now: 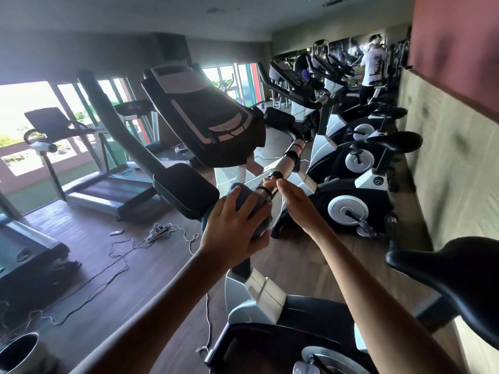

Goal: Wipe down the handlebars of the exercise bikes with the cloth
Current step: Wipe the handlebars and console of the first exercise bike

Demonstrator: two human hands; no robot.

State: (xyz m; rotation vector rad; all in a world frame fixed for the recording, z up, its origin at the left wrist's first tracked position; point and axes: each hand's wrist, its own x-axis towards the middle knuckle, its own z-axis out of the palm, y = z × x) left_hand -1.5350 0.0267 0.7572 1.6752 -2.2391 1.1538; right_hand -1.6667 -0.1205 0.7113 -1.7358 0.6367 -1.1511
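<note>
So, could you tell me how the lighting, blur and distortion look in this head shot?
Head view: windows blown out, so the room reads dim and backlit; wide-angle lens bends the wall and tilts the bikes; right edge smeared by motion blur; left hand on the cloth and right hand reasonably sharp.

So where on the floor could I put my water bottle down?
Bare wood floor lies between the nearest bike and the next bike. Left of the nearest bike it is crowded: loose cables and a power strip.

Two hands (232, 222) at one cloth (256, 206); four exercise bikes (348, 209) toward two o'clock; two treadmills (108, 190) at ten.
</note>
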